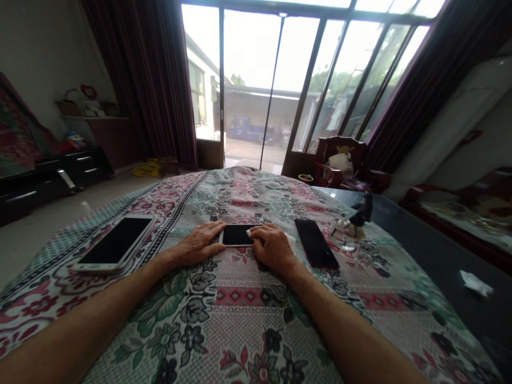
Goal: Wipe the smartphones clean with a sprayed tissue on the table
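A white-framed smartphone [236, 235] lies sideways, screen up, on the patterned cloth in front of me. My left hand [202, 242] grips its left end, with fingers at the far edge and the thumb at the near edge. Over the right part of the screen, my right hand [272, 245] is closed on a white tissue [292, 242], pressing it to the glass. A corner of the tissue pokes out by the fingertips; the rest is under the hand. Right of that hand lies a black smartphone [316, 244]. Further left is a larger white smartphone [118, 241] that seems stacked on another device.
A clear bottle with a black spray head [362, 208] stands right of the black phone. The floral cloth [248, 325] covers the surface. On the dark tabletop [440, 256] at right lies a crumpled white tissue [476, 282]. A wooden chair [340, 160] stands near the glass doors.
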A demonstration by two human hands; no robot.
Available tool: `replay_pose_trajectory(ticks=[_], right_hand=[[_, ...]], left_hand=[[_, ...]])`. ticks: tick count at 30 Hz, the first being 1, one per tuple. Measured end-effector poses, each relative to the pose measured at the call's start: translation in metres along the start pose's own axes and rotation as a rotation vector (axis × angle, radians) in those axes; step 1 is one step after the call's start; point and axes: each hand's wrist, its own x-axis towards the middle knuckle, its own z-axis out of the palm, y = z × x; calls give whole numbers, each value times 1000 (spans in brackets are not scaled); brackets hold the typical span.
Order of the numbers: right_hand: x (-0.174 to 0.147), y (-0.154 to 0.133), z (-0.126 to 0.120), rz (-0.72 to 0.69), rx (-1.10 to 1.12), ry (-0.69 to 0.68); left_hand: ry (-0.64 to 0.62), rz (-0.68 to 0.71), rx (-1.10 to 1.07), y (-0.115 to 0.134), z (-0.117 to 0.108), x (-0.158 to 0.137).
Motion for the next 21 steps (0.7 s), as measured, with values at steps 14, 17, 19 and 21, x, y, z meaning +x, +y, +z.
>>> replay_pose_trajectory(ticks=[14, 17, 19, 21], right_hand=[[4, -27, 21, -192, 90, -176], [5, -23, 17, -115, 51, -129], [5, -19, 11, -63, 7, -104], [4, -14, 5, 10, -62, -68]], left_hand=[[26, -38, -26, -2, 2, -1], [27, -36, -29, -2, 1, -1], [25, -26, -32, -2, 1, -1], [30, -14, -37, -2, 2, -1]])
